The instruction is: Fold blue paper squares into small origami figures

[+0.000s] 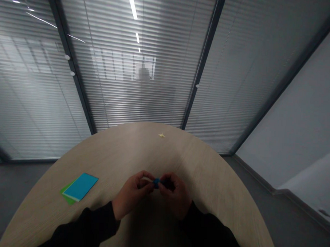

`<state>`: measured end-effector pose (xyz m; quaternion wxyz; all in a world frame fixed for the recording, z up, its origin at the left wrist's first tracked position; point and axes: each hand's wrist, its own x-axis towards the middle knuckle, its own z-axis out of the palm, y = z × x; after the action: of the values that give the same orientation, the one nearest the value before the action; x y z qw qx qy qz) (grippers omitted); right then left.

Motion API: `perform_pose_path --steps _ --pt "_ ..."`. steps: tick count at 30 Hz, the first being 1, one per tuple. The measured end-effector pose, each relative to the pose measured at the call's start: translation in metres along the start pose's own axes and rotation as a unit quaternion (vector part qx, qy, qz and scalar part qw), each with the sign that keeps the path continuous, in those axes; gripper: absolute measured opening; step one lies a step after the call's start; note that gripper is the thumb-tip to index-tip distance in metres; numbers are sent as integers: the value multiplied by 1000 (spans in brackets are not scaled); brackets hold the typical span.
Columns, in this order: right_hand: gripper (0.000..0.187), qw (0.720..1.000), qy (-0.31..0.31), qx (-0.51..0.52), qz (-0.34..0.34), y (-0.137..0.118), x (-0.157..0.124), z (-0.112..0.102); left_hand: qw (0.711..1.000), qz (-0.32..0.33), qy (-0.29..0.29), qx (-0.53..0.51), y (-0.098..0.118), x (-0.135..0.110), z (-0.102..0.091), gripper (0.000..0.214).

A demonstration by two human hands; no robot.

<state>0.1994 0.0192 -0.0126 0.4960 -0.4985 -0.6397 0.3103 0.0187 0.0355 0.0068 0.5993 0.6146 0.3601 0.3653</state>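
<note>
My left hand (131, 195) and my right hand (175, 195) meet above the near part of the table, with their fingers closed around a small blue object (156, 183). Its shape is mostly hidden by my fingers, and it may be folded paper or plastic. A thin pale bit shows at its left side, too small to identify. To the left of my left hand, a blue card (80, 186) lies on a green card (68, 194), apart from both hands.
The light wood-grain table (141, 155) has a rounded edge, with grey floor beyond it. A small yellow star-shaped scrap (161, 135) lies near its far edge. Glass partitions with blinds (136, 82) stand behind, and a blurred figure shows through them.
</note>
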Motion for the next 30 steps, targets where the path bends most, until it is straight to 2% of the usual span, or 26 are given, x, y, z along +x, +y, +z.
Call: perform_pose_path --steps 6,9,14,19,24,30 --pt "15 1000 15 14 4 -1 0 3 999 -8 43 28 4 0 6 27" --pt "21 997 15 70 31 0 0 4 998 1 51 28 5 0 6 25" --pt "30 985 -21 158 70 1 1 3 999 6 47 22 4 0 3 25" --pt "32 988 -14 138 67 1 1 3 999 11 47 23 3 1 4 25" --pt "29 987 -17 132 85 5 2 3 998 18 56 31 0 2 5 33" --pt "23 985 -20 142 92 3 2 3 999 13 27 20 0 2 3 42"
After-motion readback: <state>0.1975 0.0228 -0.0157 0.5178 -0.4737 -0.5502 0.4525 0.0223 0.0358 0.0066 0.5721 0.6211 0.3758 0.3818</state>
